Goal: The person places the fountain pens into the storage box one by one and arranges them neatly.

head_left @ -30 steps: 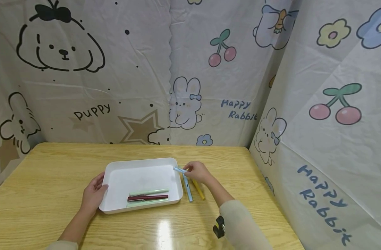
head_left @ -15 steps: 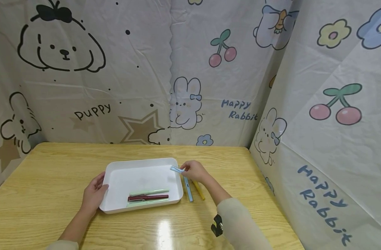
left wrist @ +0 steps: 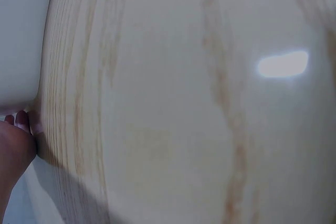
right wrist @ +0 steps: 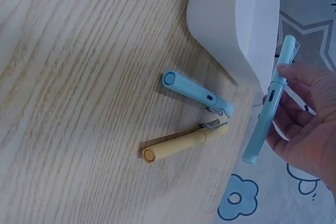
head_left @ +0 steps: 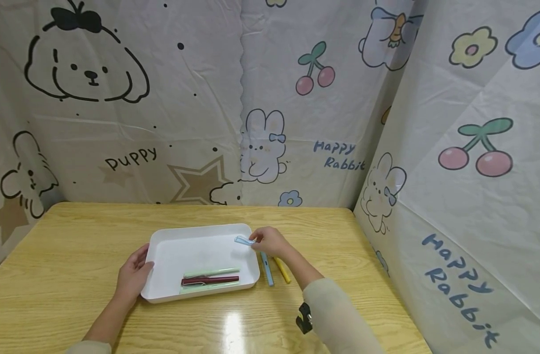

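My right hand [head_left: 272, 242] pinches a light blue pen [right wrist: 269, 103] with a wire clip, holding it over the right end of a white tray [head_left: 177, 250]. In the right wrist view the thumb lies across that pen, with the fingers behind it. My left hand [head_left: 133, 278] grips the left end of the tray, thumb at the rim; its fingers are mostly hidden. Inside the tray, near the front, a dark red pen [head_left: 210, 280] lies between two pale green pens [head_left: 212, 272].
On the wooden table [head_left: 97, 221], just right of the tray, lie a second light blue pen [right wrist: 191, 90] and a yellow pen [right wrist: 178, 145], side by side. A printed cloth [head_left: 186, 123] hangs behind the table and along its sides.
My right hand has moved left with the light blue pen, from beside the tray's right rim to above its inside. The left hand and the tray stay in place.
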Action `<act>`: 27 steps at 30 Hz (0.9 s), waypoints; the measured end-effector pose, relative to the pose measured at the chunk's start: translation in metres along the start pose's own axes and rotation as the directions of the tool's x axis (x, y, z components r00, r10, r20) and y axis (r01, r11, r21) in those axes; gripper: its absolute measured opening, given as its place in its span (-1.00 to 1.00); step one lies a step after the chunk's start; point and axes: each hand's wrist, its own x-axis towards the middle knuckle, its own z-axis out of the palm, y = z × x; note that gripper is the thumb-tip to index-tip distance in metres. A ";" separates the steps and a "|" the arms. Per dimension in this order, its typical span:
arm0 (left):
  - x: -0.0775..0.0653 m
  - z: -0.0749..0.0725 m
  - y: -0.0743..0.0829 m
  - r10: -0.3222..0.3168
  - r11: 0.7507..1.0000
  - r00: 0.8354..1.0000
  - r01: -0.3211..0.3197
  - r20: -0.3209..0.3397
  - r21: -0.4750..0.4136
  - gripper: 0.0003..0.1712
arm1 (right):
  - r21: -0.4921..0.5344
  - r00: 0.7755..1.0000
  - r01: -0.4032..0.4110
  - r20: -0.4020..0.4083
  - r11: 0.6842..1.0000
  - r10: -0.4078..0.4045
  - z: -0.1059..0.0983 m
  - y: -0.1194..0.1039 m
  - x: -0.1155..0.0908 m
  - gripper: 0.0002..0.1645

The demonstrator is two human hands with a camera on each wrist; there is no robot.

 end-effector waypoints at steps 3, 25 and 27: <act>0.000 0.000 0.001 0.002 1.000 1.000 -0.002 0.003 0.004 -0.35 | -0.012 1.000 -0.003 0.010 1.000 0.003 0.002 -0.002 0.001 -0.79; 0.000 0.000 0.001 -0.004 1.000 1.000 0.004 0.000 0.001 -0.35 | -0.047 0.997 0.048 0.065 0.998 -0.045 0.018 -0.019 0.008 -0.82; 0.000 0.000 0.001 -0.003 1.000 1.000 0.003 -0.001 0.003 -0.35 | -0.057 0.997 0.048 0.068 0.997 -0.044 0.019 -0.020 0.008 -0.82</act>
